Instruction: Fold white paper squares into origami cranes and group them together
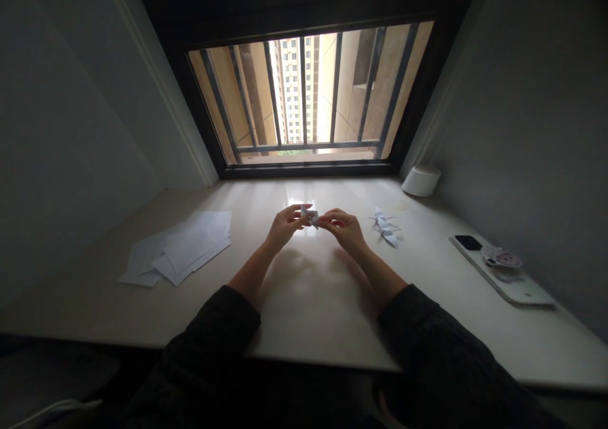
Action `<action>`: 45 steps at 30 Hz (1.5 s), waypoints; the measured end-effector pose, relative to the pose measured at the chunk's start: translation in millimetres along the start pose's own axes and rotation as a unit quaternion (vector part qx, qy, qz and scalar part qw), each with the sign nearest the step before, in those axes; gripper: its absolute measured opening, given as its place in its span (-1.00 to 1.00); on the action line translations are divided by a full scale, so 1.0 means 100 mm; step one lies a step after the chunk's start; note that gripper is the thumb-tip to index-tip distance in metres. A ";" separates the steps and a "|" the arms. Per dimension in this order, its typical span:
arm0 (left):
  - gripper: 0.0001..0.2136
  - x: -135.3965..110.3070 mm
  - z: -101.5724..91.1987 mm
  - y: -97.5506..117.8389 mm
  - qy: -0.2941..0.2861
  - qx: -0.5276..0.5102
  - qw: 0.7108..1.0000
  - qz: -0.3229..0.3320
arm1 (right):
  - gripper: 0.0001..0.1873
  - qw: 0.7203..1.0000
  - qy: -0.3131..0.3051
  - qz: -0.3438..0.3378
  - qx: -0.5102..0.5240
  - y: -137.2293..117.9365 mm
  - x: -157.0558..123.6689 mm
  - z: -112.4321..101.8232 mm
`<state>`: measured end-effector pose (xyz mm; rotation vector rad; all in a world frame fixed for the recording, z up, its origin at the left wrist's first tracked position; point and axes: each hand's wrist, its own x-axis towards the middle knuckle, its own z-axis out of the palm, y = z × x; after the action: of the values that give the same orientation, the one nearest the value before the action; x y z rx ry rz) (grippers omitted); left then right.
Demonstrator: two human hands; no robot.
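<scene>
Held up over the pale desktop (304, 327), my left hand (286, 226) and my right hand (344, 229) face each other. Their fingertips pinch a small piece of folded white paper (310, 215) between them. Part of the paper is hidden by my fingers, and its exact shape is hard to tell. To the right of my right hand lies a folded paper figure (384, 227), resembling an origami crane, not touching either hand. Loose white paper sheets (183, 248) lie in an overlapping pile to the left of my left hand.
A barred window (308, 93) stands beyond the desk's far edge, with grey walls on both sides. A white cylinder (421, 180) stands in the far right corner. A flat white device (501, 274) lies at the right, with a black rectangle and a round patterned disc on it.
</scene>
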<state>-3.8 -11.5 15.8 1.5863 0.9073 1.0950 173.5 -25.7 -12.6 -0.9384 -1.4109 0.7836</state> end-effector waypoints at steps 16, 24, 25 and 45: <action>-0.54 0.02 -0.11 0.02 -0.064 -0.031 0.995 -0.072 | -0.78 0.995 0.014 -0.067 -0.076 -0.06 -0.01 -0.01; -0.53 0.01 -0.05 0.03 -0.103 -0.042 0.991 -0.080 | -0.87 0.940 0.043 -0.215 -0.260 -0.22 -0.11 -0.02; -0.52 0.00 -0.04 0.03 -0.116 -0.040 0.990 -0.076 | -0.86 0.934 0.039 -0.227 -0.274 -0.23 -0.11 -0.02; -0.65 -0.05 0.16 -0.10 -0.142 -0.029 0.989 -0.036 | -0.76 0.846 0.021 -0.306 -0.436 -0.13 -0.12 -0.10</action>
<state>9.4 -18.1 3.5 1.5992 0.7290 0.8107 181.9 -43.0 -6.0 -1.0470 -1.9149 -0.4218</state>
